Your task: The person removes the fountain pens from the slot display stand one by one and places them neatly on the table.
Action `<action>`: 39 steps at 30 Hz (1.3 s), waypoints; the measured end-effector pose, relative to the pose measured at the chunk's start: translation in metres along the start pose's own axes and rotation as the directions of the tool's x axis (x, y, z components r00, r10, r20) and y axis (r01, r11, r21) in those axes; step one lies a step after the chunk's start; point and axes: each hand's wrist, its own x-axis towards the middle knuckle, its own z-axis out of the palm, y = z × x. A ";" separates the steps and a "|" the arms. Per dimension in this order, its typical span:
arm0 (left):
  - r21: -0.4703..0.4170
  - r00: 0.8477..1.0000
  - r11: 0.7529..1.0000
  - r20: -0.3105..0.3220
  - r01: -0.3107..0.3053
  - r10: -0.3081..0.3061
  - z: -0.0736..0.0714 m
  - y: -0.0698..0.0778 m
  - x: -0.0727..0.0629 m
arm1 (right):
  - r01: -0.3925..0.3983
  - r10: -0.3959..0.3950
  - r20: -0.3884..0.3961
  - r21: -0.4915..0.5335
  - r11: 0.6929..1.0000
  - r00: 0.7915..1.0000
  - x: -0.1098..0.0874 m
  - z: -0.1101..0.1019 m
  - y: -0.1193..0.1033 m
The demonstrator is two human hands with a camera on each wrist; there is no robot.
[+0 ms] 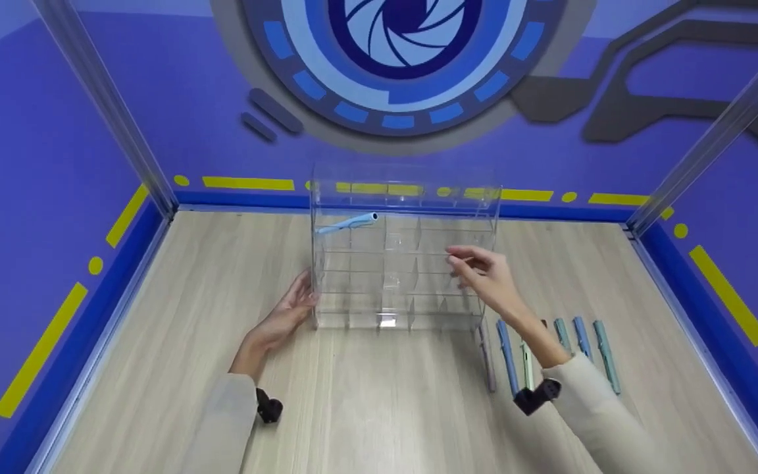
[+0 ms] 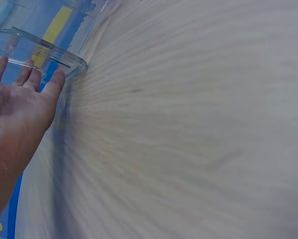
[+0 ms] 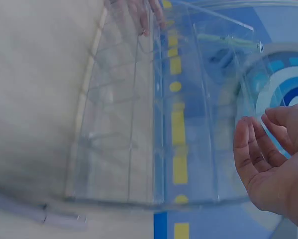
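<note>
A clear acrylic rack (image 1: 397, 283) with rows of small compartments stands upright on the table. One light blue pen (image 1: 347, 224) lies in an upper left compartment, its end poking out toward me. Against the rack's lower left side rests my left hand (image 1: 285, 316), and the left wrist view shows its fingers stretched along the clear wall. My right hand (image 1: 487, 273) hovers in front of the rack's right half, fingers loosely bent, thumb near the index fingertip. Nothing shows between those fingers in the right wrist view, where the hand (image 3: 275, 164) appears beside the rack.
Right of the rack several pens lie in a row, among them a purple pen (image 1: 487, 359), a blue pen (image 1: 508, 359), a light green pen (image 1: 528, 368) and a teal pen (image 1: 606, 355). My right forearm partly covers the row. Blue printed walls (image 1: 379, 148) enclose the wooden table (image 1: 353, 408).
</note>
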 end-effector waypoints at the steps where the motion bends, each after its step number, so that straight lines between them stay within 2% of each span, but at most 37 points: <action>1: -0.001 1.000 1.000 0.003 -0.001 0.001 0.000 0.000 0.000 | -0.005 0.005 0.005 0.019 1.000 1.000 0.004 0.006 -0.002; 8: -0.002 1.000 1.000 0.013 0.013 -0.013 0.001 -0.003 0.000 | -0.079 0.078 0.010 0.095 0.992 0.997 0.036 0.050 -0.015; 13: -0.013 1.000 1.000 0.018 0.007 -0.007 0.000 -0.002 0.001 | -0.128 0.124 0.031 0.211 0.969 0.992 0.053 0.080 -0.020; 19: 0.005 1.000 1.000 0.009 0.021 -0.021 -0.001 -0.003 -0.002 | -0.183 0.143 0.143 0.328 0.927 0.979 0.062 0.106 -0.023; 22: 0.011 1.000 1.000 -0.001 0.017 -0.017 -0.002 -0.002 -0.002 | -0.200 0.139 0.186 0.365 0.909 0.973 0.065 0.114 -0.023; 27: -0.001 1.000 1.000 -0.012 0.004 -0.004 -0.002 0.004 -0.002 | -0.219 0.148 0.201 0.401 0.890 0.968 0.075 0.125 -0.023; 33: 0.008 1.000 1.000 -0.006 -0.010 0.010 0.000 0.002 -0.002 | -0.252 0.186 0.197 0.399 0.882 0.963 0.077 0.132 -0.025; 39: 0.007 1.000 1.000 0.012 -0.019 0.019 -0.002 0.002 -0.001 | -0.242 0.185 0.177 0.394 0.887 0.967 0.076 0.134 -0.028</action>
